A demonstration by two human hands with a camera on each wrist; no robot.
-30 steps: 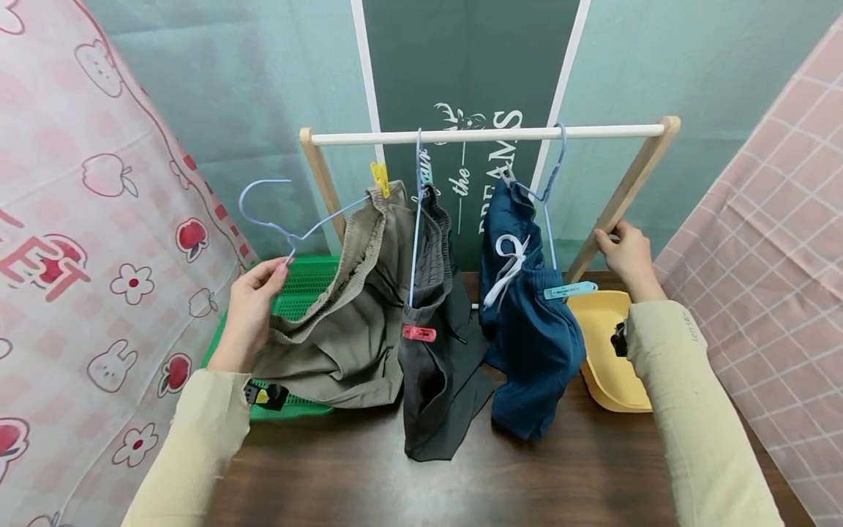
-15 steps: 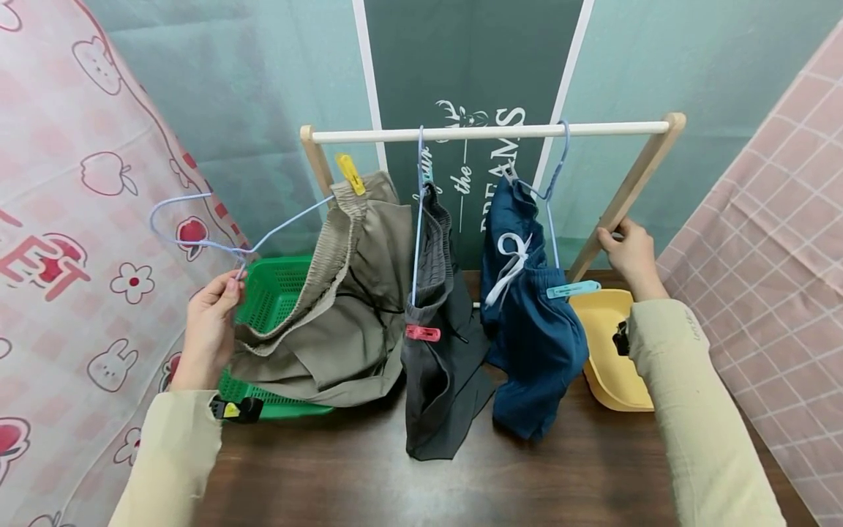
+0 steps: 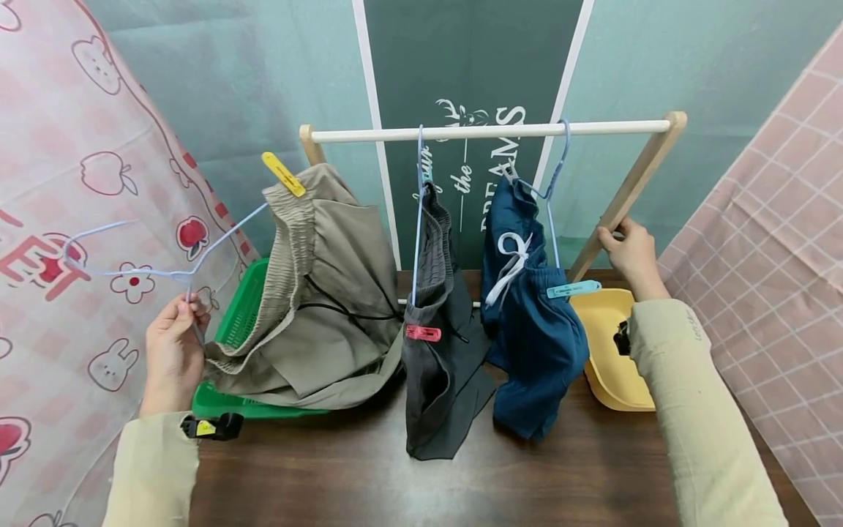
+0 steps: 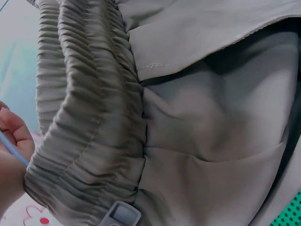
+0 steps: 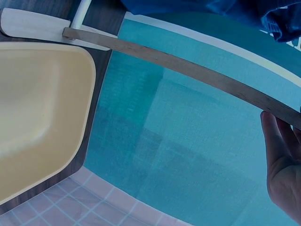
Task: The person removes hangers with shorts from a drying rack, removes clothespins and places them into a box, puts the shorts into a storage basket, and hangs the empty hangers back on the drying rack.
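In the head view my left hand [image 3: 173, 359] pinches a pale blue clothes hanger [image 3: 227, 238] just below its hook, which points left. Olive-grey drawstring shorts [image 3: 349, 256] hang from that hanger by the elastic waistband. A yellow clothespin [image 3: 283, 174] clips the far end of the waistband, and a grey clip [image 4: 124, 214] shows on it in the left wrist view. The hook is off the rack's white rail [image 3: 369, 136]. On the right, my right hand [image 3: 628, 256] grips the wooden post [image 3: 622, 194] of the rack between thumb and fingers.
Dark grey shorts [image 3: 428, 380] with a red clothespin and navy shorts [image 3: 536, 351] with a blue clothespin hang from the rail. Under the olive-grey pair is a green basket [image 3: 246, 307]. A yellow bin [image 3: 615, 388] stands right, on the dark wooden table [image 3: 316, 476].
My left hand has moved left and down with the hanger. The olive-grey shorts swing left away from the rack, their front turning more into view. The right hand stays on the post.
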